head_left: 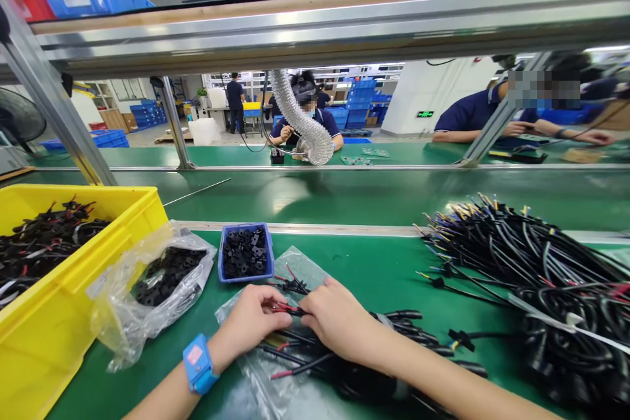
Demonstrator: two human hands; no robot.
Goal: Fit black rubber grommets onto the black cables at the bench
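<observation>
Forearms (418, 364) converge, left hand (251, 318) and right hand (339, 321) pinching red wires (286, 308).

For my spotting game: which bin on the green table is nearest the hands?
The small blue bin of black parts, just beyond the left hand; the big yellow bin stands farther off.

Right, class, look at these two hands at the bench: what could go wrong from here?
1. The left hand and right hand meet at thin red and black wires; a hard tug might strain one.
2. The blue tray of small black parts stands open just beyond the left hand, so a knock could spill some.
3. Cables lie beneath the right forearm; a sleeveless arm sweeping across might drag them out of place.
</observation>
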